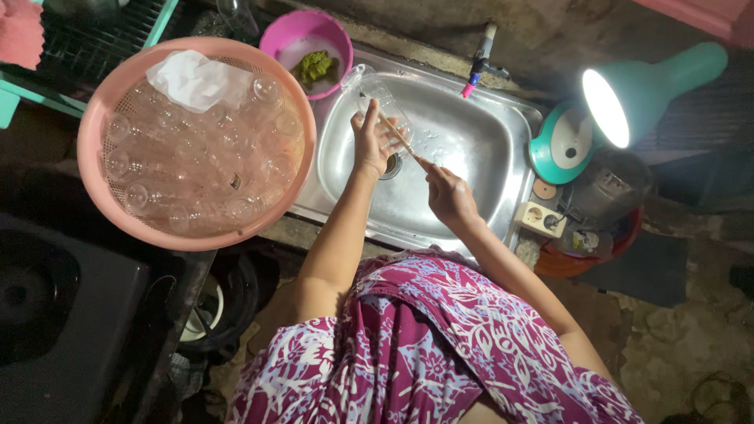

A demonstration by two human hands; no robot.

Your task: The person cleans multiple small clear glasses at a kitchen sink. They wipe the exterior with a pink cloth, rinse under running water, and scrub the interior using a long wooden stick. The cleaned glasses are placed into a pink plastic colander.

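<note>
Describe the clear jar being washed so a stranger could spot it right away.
Start at the steel sink in the middle. Above its drain, the left hand grips a clear jar tilted on its side, while the right hand pokes a thin stick into it. Unlike the glasses piled in the pink basket, it is the only one held.

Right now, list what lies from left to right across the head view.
Pink basket of glasses → pink bowl → left hand holding a clear jar → right hand with a stick → tap → teal lamp.
</note>
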